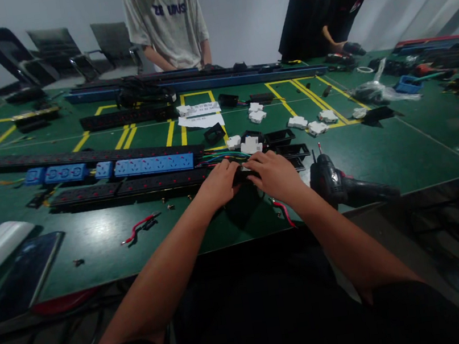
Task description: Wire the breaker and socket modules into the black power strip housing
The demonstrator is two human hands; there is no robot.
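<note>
My left hand [221, 183] and my right hand [271, 172] meet at the right end of a black socket strip [157, 184], fingers curled round a small dark part that they mostly hide. Just beyond my fingertips lies a white module [251, 144], with green and blue wires [222, 154] running left from it. A row of blue sockets [153, 165] lies behind the black strip. Black frames [295, 150] sit right of my right hand. A black power drill [334, 182] lies on its side near my right forearm.
The green table [204, 233] carries red wires [138, 227], small screws, white connectors [318, 127] and a white paper [201, 121]. A long blue rail [199, 81] crosses the back. Two people stand beyond it. A phone-like dark slab [32, 270] lies front left.
</note>
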